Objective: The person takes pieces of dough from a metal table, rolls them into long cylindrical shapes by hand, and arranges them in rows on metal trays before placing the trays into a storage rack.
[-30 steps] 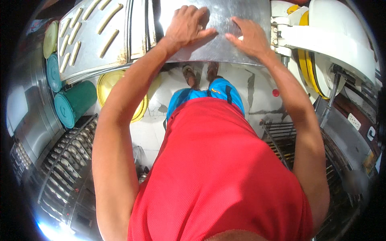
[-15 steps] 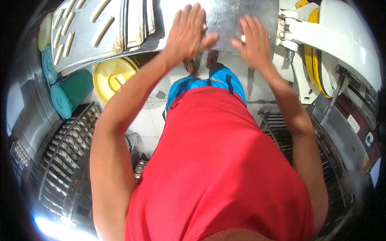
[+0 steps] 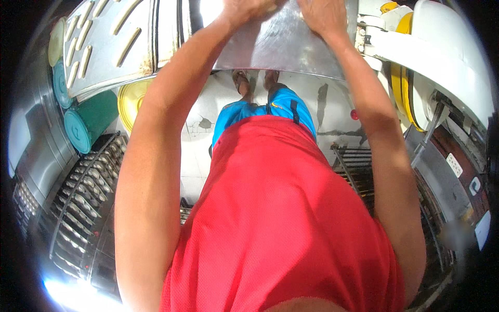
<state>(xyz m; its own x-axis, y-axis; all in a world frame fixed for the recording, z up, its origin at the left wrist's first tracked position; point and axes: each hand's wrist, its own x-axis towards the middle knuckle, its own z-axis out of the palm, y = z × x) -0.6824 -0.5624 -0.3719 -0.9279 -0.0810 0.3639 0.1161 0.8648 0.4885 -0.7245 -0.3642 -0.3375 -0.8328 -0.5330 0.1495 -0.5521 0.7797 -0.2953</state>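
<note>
both the left hand (image 3: 250,8) and right hand (image 3: 326,16) are held over the metal table (image 3: 286,51); grip cannot be told. light, even pressure is advised.

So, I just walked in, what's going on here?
A person in a red top stands at a shiny metal table, with the left hand and right hand both out over it. The hands run up to the picture's upper edge, so whatever they may hold can't be made out. On the left, pale dough-like strips lie apart on a metal tray; a large white machine stands at the right.
</note>
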